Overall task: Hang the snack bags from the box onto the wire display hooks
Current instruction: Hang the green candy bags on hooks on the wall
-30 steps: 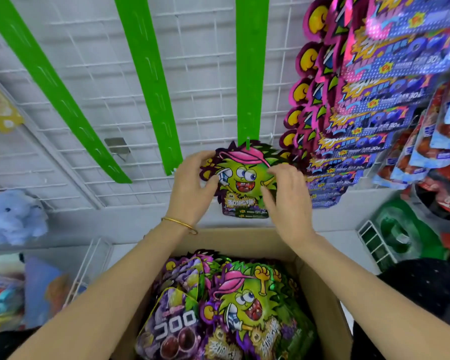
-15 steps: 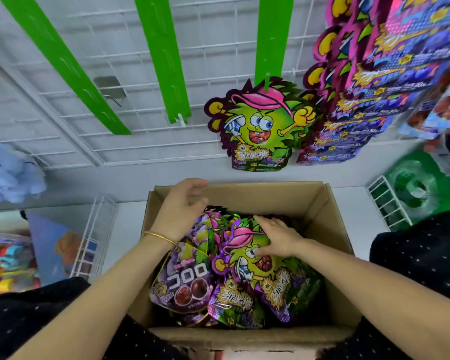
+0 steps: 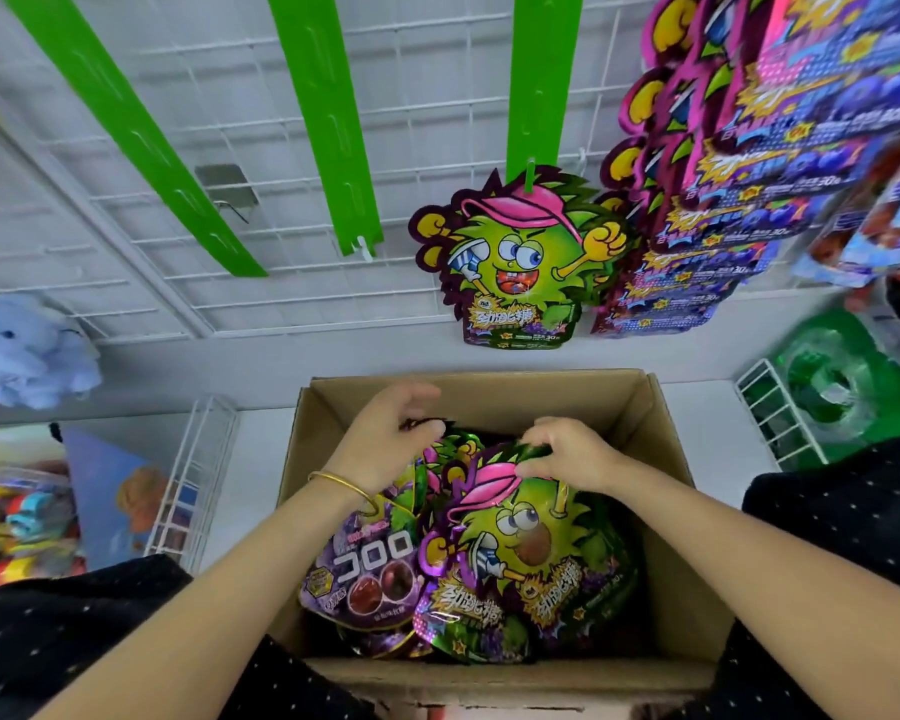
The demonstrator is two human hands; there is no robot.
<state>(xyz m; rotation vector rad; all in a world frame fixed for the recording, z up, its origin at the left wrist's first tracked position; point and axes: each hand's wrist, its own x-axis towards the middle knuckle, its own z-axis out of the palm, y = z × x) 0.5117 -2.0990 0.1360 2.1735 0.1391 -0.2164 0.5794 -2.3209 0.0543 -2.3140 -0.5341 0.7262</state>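
Snack bag (image 3: 528, 550) in box (image 3: 663, 439): top partly hidden under pinching right grip (image 3: 572, 454).

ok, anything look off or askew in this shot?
Nothing stands out. The hung bag sits roughly straight on its green strip; the loose bags overlap in a heap inside the box, none spilled or visibly torn.

Both hands have left the hung green monster-shaped foil snack bag (image 3: 520, 262) and dropped into the brown cardboard box (image 3: 489, 394). The right hand (image 3: 572, 454), flat half a second ago, now pinches the top edge of a matching bag (image 3: 520, 553), raising it; the left hand (image 3: 385, 439) has shifted slightly right, fingers loosely curled.
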